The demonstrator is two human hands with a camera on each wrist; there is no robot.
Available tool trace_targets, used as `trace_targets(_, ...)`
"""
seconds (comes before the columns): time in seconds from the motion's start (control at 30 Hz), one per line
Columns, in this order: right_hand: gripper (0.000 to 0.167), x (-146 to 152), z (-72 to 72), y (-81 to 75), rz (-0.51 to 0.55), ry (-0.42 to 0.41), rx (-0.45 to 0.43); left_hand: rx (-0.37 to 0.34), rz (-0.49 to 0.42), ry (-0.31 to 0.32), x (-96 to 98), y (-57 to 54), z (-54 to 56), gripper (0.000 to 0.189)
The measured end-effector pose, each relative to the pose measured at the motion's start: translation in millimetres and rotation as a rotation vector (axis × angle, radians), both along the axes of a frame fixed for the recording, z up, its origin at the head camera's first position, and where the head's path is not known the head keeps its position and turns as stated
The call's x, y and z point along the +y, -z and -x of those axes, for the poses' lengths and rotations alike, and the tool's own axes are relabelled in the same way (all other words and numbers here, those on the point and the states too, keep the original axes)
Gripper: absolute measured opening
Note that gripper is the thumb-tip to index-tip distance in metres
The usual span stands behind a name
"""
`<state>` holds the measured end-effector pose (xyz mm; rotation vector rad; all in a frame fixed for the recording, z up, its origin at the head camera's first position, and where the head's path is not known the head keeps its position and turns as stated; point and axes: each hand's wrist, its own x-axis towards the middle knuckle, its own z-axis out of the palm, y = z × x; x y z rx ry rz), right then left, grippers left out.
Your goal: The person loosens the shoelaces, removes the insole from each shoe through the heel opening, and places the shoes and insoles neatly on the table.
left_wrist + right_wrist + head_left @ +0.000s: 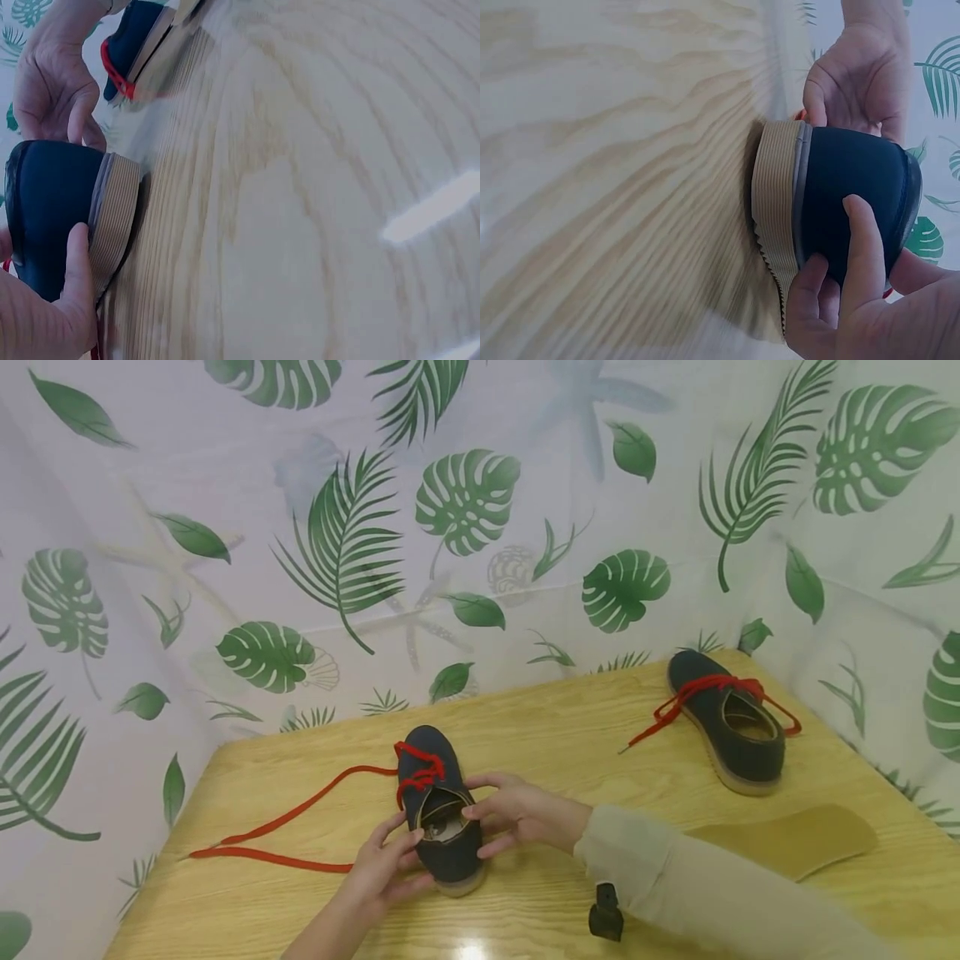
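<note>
A dark navy shoe (pixel 450 858) with red laces (pixel 420 768) sits on the wooden table, toe pointing away from me. Its left side is held by my left hand (pixel 382 864), with one finger at the rim of the opening. On the opposite side my right hand (pixel 521 814) grips the collar, fingers spread along the upper. From the left wrist view, the left thumb presses the shoe's heel (pixel 56 202) just above the ribbed sole. Seen from the right wrist, fingers of the right hand (pixel 877 300) lie against the heel (pixel 847 187). A long loose lace loops out leftward.
Another navy shoe (pixel 750 752) with red laces tied in a bow stands at the back right. A tan insole-shaped sheet (pixel 810 839) lies in front of it, partly behind my right sleeve. A small black object (pixel 606 914) is below that sleeve. Leaf-print cloth (pixel 465 610) surrounds the table.
</note>
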<state>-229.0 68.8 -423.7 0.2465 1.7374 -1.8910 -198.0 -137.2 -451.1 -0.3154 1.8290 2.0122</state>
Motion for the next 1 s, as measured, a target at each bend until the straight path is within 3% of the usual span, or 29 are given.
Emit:
trace_targets(0.6, 0.053, -44, 10.4, 10.8, 0.068, -0.011, 0.025, -0.004, -0.004, -0.072, -44.0, 8.3, 5.7, 0.070)
trace_targets(1.0, 0.049, -77, 20.1, 8.9, 0.106, 0.023, 0.036, -0.044, -0.012, -0.068, -80.3, 10.2, 22.7, 0.073)
